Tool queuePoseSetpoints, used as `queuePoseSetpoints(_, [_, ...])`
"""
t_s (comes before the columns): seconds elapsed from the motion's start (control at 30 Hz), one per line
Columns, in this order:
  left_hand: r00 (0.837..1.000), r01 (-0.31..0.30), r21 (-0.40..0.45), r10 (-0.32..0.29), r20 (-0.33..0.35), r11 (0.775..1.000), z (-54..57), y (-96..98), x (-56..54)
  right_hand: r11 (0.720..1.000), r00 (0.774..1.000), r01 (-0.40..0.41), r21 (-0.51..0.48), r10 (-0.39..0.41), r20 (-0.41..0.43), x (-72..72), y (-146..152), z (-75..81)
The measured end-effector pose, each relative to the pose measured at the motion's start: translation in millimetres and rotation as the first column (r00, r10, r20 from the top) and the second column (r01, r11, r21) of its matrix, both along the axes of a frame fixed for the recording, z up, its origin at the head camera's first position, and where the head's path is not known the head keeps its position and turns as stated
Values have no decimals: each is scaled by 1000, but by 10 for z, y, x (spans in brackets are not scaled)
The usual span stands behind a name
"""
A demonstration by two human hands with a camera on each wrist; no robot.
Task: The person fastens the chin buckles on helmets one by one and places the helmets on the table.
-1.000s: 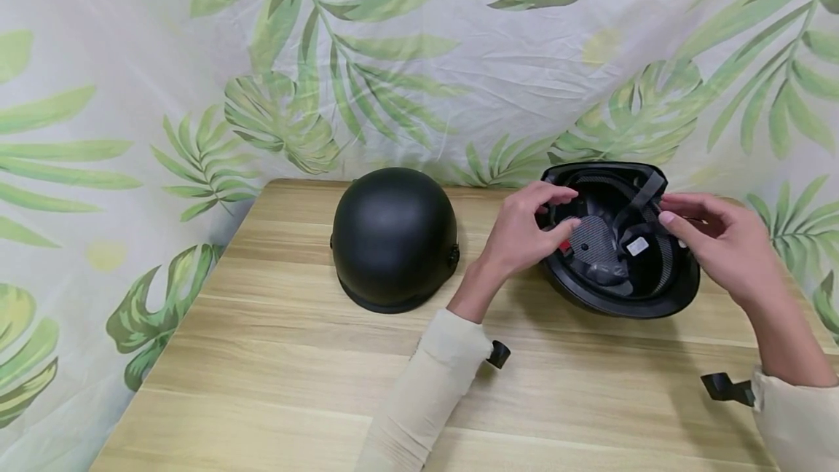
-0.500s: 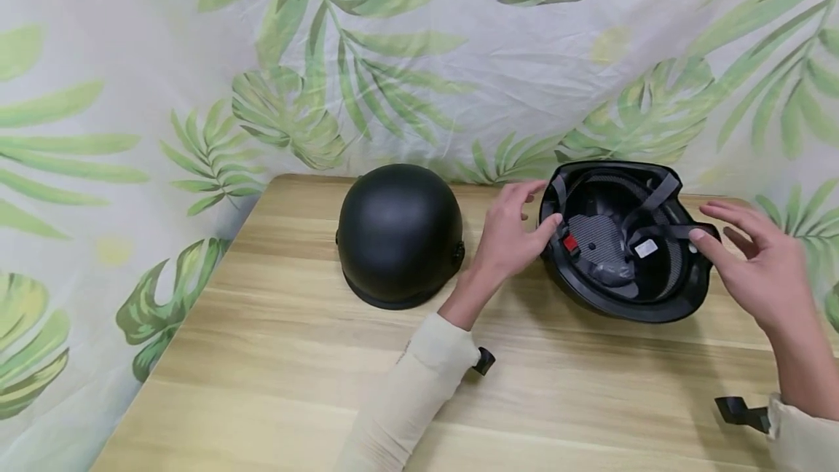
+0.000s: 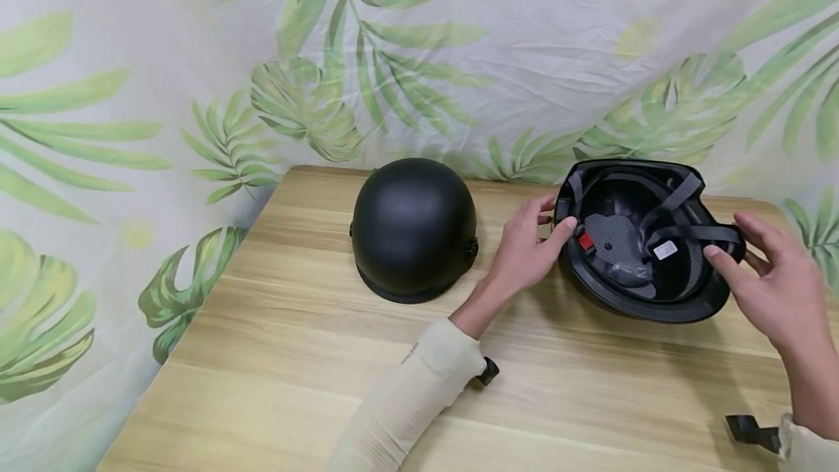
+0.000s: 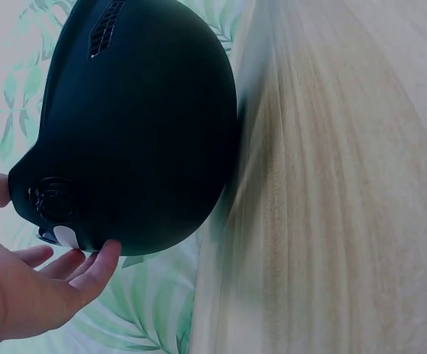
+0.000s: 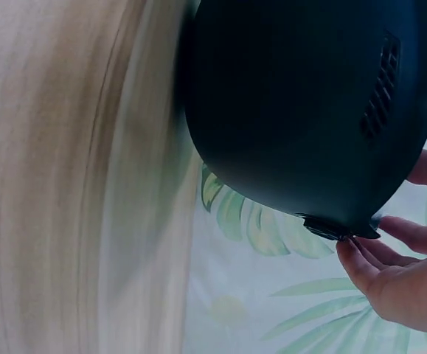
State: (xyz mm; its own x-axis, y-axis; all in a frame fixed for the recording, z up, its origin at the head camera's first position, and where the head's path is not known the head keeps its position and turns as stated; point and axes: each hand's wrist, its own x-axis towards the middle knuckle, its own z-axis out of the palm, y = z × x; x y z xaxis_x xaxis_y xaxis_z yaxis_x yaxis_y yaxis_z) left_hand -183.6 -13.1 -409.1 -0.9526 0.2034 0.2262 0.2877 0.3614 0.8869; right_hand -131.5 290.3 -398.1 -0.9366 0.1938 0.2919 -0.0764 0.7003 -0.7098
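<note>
A black helmet [image 3: 655, 304] lies upside down at the right of the table, its padded hollow facing up with grey straps and a red buckle [image 3: 585, 242] inside. My left hand [image 3: 527, 246] grips its left rim, thumb over the edge and fingers on the outer shell. At the opposite side, my right hand [image 3: 776, 279] holds the rim between thumb and fingers, by a grey strap [image 3: 704, 233]. The left wrist view shows the dark shell [image 4: 139, 125] and a round knob [image 4: 53, 200] near the fingers. From the right wrist, a vent [image 5: 381, 88] shows on the shell.
A second black helmet [image 3: 414, 228] sits dome up, left of my left hand. The wooden table [image 3: 295, 355] ends at a back edge against a leaf-print cloth [image 3: 419, 57]. A black wrist mount juts from each sleeve.
My right hand has drawn outward to the right rim, where the strap now stretches along the edge. The left hand has moved from over the hollow to the left rim.
</note>
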Motion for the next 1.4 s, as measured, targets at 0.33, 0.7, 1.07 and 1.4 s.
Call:
queuePoseSetpoints(0.33, [999, 15, -42, -13, 45, 999, -10, 15, 1, 997, 992, -26, 74, 17, 125, -41, 72, -63])
queuePoseSetpoints(0.7, [996, 27, -5, -26, 80, 1000, -12, 10, -4, 997, 982, -75, -9, 76, 175, -86, 84, -60])
queuePoseSetpoints(1.07, [1000, 6, 32, -7, 30, 999, 56, 4, -5, 983, 965, -147, -107, 166, 203, -89, 78, -145])
queuePoseSetpoints(1.4, [999, -3, 87, 7, -53, 996, 119, -34, -29, 972, 937, -208, -111, 230, 261, -150, 95, -225])
